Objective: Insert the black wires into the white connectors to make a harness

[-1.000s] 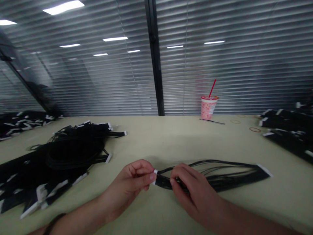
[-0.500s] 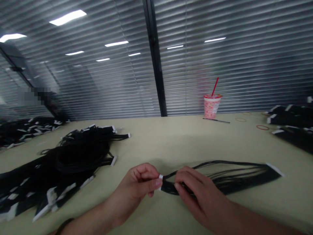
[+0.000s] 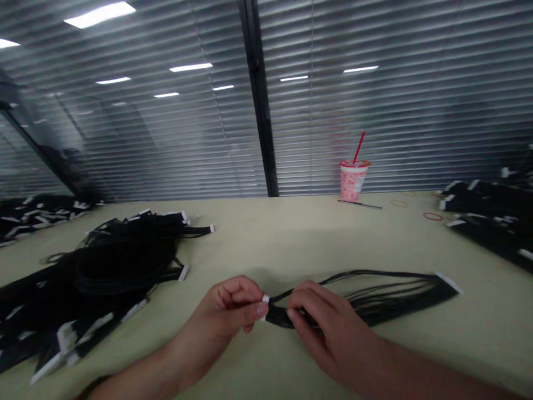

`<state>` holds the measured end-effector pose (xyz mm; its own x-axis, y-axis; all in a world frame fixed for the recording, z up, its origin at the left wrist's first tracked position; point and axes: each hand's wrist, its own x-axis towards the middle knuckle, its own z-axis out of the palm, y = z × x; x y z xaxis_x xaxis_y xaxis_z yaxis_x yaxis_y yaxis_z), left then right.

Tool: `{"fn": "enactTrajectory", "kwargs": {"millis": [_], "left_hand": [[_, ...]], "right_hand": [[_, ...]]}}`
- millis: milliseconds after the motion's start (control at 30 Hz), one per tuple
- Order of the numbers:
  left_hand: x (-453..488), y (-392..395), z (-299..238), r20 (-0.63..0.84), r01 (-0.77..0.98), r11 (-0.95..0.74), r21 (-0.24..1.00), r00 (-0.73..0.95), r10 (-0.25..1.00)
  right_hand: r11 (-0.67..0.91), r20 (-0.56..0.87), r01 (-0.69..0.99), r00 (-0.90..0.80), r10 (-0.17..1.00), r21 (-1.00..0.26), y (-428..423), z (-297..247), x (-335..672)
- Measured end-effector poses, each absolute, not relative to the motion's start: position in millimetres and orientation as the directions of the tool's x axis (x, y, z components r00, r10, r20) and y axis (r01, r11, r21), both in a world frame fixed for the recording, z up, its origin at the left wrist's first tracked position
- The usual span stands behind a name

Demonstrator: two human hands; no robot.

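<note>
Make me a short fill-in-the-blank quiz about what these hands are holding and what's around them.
1. The left hand and the right hand together hold a bundle of ____ wires.
2. The paper cup at the far side of the table has a ____ straw.
3. A big heap of similar wires lies to the person's ____ of the hands.

Missing words: black, red, left.

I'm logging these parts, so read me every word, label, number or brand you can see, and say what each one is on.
No text can be read in this view.
Paper cup: its pale label is too blurred to read.
White tag on the black cable bundle: no legible marks.
</note>
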<state>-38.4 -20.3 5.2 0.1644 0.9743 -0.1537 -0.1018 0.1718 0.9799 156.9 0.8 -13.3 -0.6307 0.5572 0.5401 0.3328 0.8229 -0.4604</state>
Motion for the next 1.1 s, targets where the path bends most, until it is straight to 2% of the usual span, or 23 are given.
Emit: {"fn": "enactTrajectory", "kwargs": {"millis": [200, 300, 533, 867, 1100], "left_hand": [[-38.5, -22.0, 4.6, -0.120, -0.145, 0.142, 0.979, 0.152, 0.981], [-40.0, -21.8, 3.5, -0.112, -0.137, 0.135, 0.981, 0.162, 0.980], [-41.1, -22.0, 0.5, -0.087, -0.031, 0.095, 0.995, 0.193, 0.977], [-41.3, -20.4, 0.6, -0.098, 0.027, 0.094, 0.995, 0.310, 0.946], [-38.6, -20.3, 1.6, -0.060, 0.037, 0.052, 0.998, 0.252, 0.966]], "right_hand": [[0.822, 0.590, 0.339, -0.576, 0.566, -0.457, 2.0, -13.1, 155.0], [0.797, 0.577, 0.327, -0.558, 0.596, -0.507, 2.2, -11.0, 154.2], [0.614, 0.401, 0.358, -0.513, 0.759, -0.703, 0.4, -4.6, 149.4], [0.502, 0.307, 0.365, -0.474, 0.825, -0.784, -1.9, -13.6, 147.8], [0.452, 0.267, 0.340, -0.470, 0.841, -0.825, -2.3, -12.2, 147.4]]}}
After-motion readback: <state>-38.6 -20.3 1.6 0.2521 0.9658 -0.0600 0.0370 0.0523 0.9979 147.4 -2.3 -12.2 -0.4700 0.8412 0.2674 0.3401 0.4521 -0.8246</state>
